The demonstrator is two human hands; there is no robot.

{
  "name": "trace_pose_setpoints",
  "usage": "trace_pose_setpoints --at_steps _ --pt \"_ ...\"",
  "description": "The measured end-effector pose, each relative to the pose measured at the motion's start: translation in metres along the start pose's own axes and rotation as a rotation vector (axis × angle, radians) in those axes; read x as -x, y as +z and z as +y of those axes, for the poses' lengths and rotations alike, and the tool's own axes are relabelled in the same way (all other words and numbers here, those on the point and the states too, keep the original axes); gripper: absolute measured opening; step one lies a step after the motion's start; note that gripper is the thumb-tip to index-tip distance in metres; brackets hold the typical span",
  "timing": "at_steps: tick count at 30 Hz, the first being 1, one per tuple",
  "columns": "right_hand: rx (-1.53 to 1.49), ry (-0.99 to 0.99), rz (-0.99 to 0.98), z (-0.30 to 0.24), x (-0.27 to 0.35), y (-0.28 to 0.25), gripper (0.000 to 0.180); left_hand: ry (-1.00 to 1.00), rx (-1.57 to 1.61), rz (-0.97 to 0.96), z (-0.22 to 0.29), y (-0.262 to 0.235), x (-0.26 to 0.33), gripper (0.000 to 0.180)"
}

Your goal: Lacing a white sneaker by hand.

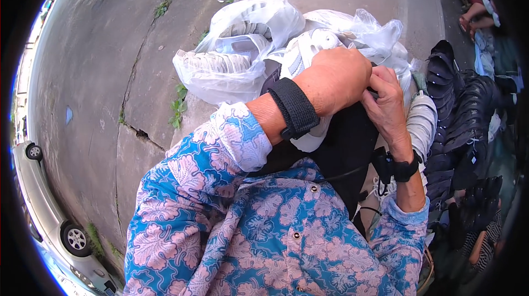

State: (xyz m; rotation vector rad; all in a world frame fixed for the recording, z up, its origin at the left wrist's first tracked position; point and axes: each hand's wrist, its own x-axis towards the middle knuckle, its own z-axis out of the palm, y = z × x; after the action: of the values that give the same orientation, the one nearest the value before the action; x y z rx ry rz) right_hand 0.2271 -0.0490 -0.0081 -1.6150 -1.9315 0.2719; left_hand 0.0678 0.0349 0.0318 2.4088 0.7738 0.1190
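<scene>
Over my lap, my left hand (pixel 340 78) is closed, its back toward me and its fingertips hidden. My right hand (pixel 386 96) meets it, with thumb and fingers pinched together around something dark and small that I cannot make out. A white shoe or shoe upper (pixel 302 53) lies just beyond and under my left hand; its rounded white end (pixel 309 140) shows below my wrist. Both hands partly hide it, so I cannot tell whether either one grips it. Dark cloth (pixel 344 152) covers my lap beneath.
Clear plastic bags (pixel 256 15) holding stacked white shoe uppers (pixel 217 63) rest on the concrete ahead. To the right stand a stack of white shoe uppers (pixel 421 122) and rows of black ones (pixel 465 111). Another person's hand (pixel 473 17) appears far right; a parked car (pixel 60 224) stands left.
</scene>
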Motion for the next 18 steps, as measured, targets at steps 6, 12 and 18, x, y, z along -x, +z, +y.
trace_pose_setpoints --at_steps 6,12,18 --pt "-0.183 0.071 0.085 -0.014 -0.002 -0.006 0.016 0.028 0.318 0.198 -0.020 -0.004 0.010 0.022" --pt "-0.187 -0.048 0.004 -0.007 -0.012 -0.005 0.012 0.051 0.398 0.164 -0.020 0.000 0.017 0.018" --pt "-0.706 0.201 0.116 -0.016 -0.021 -0.037 0.007 0.007 0.075 0.081 -0.013 0.006 0.009 0.017"
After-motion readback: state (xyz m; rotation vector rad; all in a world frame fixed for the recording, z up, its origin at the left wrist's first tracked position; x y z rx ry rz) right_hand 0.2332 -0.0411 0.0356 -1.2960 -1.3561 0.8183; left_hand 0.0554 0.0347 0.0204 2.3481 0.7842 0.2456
